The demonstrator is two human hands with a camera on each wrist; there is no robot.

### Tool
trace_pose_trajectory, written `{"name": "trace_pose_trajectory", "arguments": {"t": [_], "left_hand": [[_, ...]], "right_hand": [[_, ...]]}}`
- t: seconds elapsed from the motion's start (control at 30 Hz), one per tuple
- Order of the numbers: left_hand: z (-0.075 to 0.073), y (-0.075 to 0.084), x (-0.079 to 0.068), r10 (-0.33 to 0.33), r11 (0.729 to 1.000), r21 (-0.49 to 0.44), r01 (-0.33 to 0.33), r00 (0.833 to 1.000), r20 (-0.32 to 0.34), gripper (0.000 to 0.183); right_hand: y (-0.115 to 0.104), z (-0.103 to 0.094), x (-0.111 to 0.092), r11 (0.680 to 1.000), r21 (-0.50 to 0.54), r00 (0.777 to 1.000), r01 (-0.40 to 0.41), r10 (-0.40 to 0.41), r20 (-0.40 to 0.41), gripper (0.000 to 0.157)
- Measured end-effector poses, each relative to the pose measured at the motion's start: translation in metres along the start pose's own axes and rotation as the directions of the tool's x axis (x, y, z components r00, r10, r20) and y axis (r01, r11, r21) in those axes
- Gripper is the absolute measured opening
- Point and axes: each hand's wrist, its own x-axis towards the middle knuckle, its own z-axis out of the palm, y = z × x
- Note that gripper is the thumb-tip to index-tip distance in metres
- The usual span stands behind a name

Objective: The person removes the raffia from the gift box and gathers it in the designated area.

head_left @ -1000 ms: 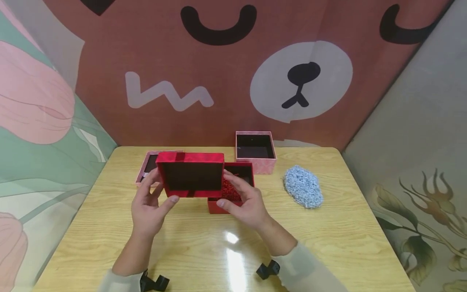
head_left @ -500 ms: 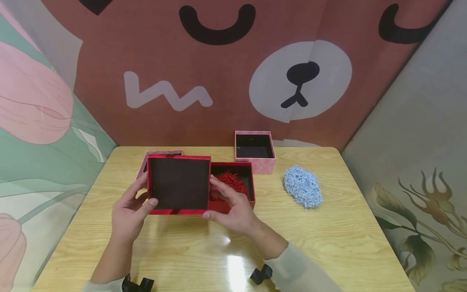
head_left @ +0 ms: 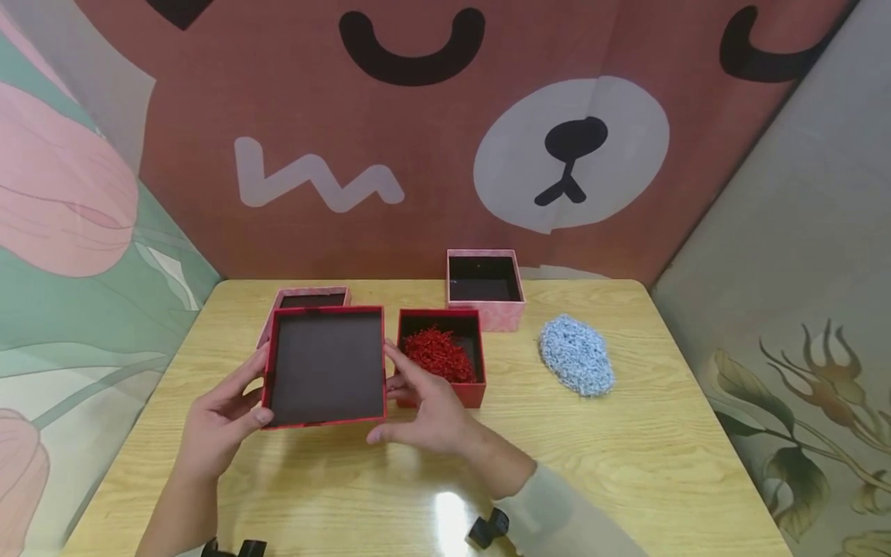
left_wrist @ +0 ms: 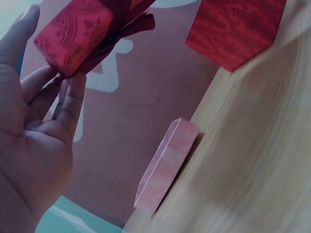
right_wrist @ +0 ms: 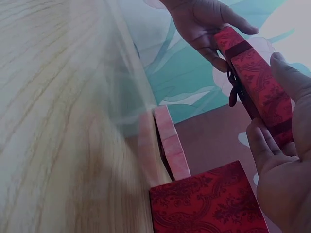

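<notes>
A red box lid (head_left: 327,367), patterned outside, is raised over the table with its dark inside facing me. My left hand (head_left: 219,425) grips its left edge, and my right hand (head_left: 431,410) holds the right edge between thumb and fingers. Dark ribbon and a bow show on the lid (right_wrist: 260,80) in the right wrist view. Just right of it stands the red box (head_left: 445,397), uncovered, with red shredded paper (head_left: 437,354) inside. Part of this box is behind my right hand's fingers.
Behind the raised lid lies a pink lid (head_left: 285,294), partly hidden. An uncovered pink box (head_left: 490,317) stands at the back of the wooden table (head_left: 571,464). To the right is a clump of light blue shredded paper (head_left: 576,356). A patterned cloth wall (head_left: 418,240) closes off the back.
Both hands have moved the red lid left and toward me, tilting it so that its inside shows more fully. The red box and its shredded paper have come into fuller view.
</notes>
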Motion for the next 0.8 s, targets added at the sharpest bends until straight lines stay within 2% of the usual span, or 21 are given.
{"name": "trace_pose_trajectory", "arguments": {"t": [0.2, 0.3, 0.4, 0.5, 0.6, 0.8], "left_hand": [[-0.013, 0.0, -0.009, -0.007, 1.0, -0.011, 0.008, 0.995, 0.102, 0.091], [-0.017, 0.001, -0.013, -0.043, 0.999, 0.034, 0.039, 0.993, 0.11, 0.101], [-0.02, 0.006, -0.017, -0.116, 0.986, 0.134, 0.104, 0.989, 0.087, 0.107], [-0.022, 0.011, -0.021, -0.218, 0.944, 0.264, 0.2, 0.975, 0.039, 0.11], [-0.023, 0.013, -0.024, -0.301, 0.88, 0.38, 0.283, 0.953, -0.013, 0.11], [-0.029, 0.015, -0.034, -0.396, 0.774, 0.513, 0.372, 0.916, -0.068, 0.107]], "right_hand": [[0.001, 0.009, 0.001, 0.999, -0.013, 0.998, -0.048, 0.048, 0.027, 0.118], [0.0, 0.013, 0.002, 0.998, -0.036, 0.998, -0.054, 0.055, 0.029, 0.115], [0.0, 0.019, 0.006, 0.998, -0.047, 0.999, -0.04, 0.042, 0.03, 0.11], [0.003, 0.025, 0.009, 0.997, -0.068, 0.999, -0.02, 0.023, 0.04, 0.107], [0.006, 0.03, 0.01, 0.992, -0.121, 0.998, -0.026, 0.032, 0.051, 0.106], [0.011, 0.042, 0.011, 0.955, -0.281, 0.99, -0.097, 0.121, 0.068, 0.103]]}}
